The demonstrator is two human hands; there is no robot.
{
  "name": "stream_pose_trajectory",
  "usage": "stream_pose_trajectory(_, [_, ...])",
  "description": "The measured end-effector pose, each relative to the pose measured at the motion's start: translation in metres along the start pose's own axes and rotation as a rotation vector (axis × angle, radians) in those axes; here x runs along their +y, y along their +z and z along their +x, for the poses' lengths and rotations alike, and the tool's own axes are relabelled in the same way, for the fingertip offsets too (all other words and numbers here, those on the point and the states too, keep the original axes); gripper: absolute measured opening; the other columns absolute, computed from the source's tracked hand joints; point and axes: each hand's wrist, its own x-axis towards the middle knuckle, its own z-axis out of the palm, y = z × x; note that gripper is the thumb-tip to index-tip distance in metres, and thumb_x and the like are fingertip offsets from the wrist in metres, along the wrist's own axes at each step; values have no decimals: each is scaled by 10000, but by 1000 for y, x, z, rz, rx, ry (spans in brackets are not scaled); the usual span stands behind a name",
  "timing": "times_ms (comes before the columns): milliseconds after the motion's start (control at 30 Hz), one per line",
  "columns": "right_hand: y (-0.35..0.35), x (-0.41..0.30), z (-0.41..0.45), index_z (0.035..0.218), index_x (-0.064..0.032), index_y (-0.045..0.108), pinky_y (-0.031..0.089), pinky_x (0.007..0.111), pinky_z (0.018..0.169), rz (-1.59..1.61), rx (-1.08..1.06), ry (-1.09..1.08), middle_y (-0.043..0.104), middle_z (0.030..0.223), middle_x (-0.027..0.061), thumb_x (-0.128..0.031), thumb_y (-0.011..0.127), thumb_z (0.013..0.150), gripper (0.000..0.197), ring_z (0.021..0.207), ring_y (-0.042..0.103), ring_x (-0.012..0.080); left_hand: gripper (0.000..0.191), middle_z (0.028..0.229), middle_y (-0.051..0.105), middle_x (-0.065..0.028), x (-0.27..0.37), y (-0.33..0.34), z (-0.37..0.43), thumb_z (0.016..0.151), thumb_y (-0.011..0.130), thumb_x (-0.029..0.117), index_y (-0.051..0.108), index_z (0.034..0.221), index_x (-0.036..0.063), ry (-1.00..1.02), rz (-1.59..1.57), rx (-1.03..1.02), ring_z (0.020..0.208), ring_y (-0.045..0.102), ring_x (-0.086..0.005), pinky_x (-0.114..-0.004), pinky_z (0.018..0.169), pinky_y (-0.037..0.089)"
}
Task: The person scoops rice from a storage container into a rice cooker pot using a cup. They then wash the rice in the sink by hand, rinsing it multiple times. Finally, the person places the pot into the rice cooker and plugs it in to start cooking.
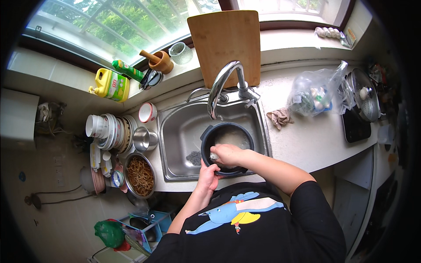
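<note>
A dark round pot [207,139] is tilted in the stainless steel sink [177,126], under the curved chrome faucet [213,95]. My left hand [208,176] grips its near rim, thumb over the edge. My right hand [227,154] reaches inside, fingers curled around a small whitish wad [213,156] whose material I cannot make out. Whitish, cloudy wet residue shows on the pot's inner far side. To the left of the pot, a grey fibrous clump [194,158] rests on the sink floor.
Stacked bowls and plates [113,131], a steel pot [144,139] and a steel bowl of brown strips [140,176] crowd the left counter. On the right lie a crumpled cloth [280,118] and a clear plastic bag [315,93]. A wooden cutting board [227,49] stands behind the faucet.
</note>
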Motion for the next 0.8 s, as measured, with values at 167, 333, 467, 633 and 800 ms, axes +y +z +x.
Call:
stream_pose_trajectory(167, [-13, -13, -14, 985, -67, 632, 527, 430, 763, -577, 154, 106, 559, 1059, 145, -167, 563, 828, 198, 968, 596, 316, 669, 1110, 483, -109, 3, 1, -1, 677, 450, -96, 361, 1266, 209, 9, -33, -12, 858, 583, -284, -463, 591, 579])
stream_pose_trajectory(333, [8, 7, -9, 1096, -120, 643, 519, 432, 840, -405, -118, -81, 541, 1122, 165, -180, 519, 857, 276, 1004, 595, 334, 639, 1048, 487, -83, 4, 0, 0, 695, 456, -89, 354, 1249, 213, 2, -41, -1, 783, 575, -234, -460, 558, 576])
stream_pose_trajectory(467, [2, 6, -9, 1108, -148, 641, 512, 445, 849, -497, -95, -55, 540, 1125, 159, -181, 517, 856, 282, 1048, 579, 326, 631, 1036, 489, -83, 3, -4, 0, 697, 459, -85, 350, 1243, 212, -23, -79, -8, 775, 577, -232, -456, 561, 575])
stream_pose_trajectory(633, [-6, -4, -6, 1135, -161, 627, 515, 458, 843, -439, -134, -146, 535, 1163, 142, -175, 529, 850, 301, 1080, 562, 317, 628, 1045, 495, -89, 0, -6, -3, 698, 457, -85, 345, 1241, 211, -49, -52, -10, 787, 592, -238, -456, 587, 583])
stream_pose_trajectory(800, [9, -8, -8, 1163, -161, 608, 521, 442, 831, -487, -263, 3, 503, 1175, 147, -179, 543, 840, 330, 1075, 561, 333, 632, 1096, 517, -122, -2, -9, -1, 701, 449, -80, 358, 1270, 180, -51, -36, -21, 860, 614, -297, -495, 659, 583])
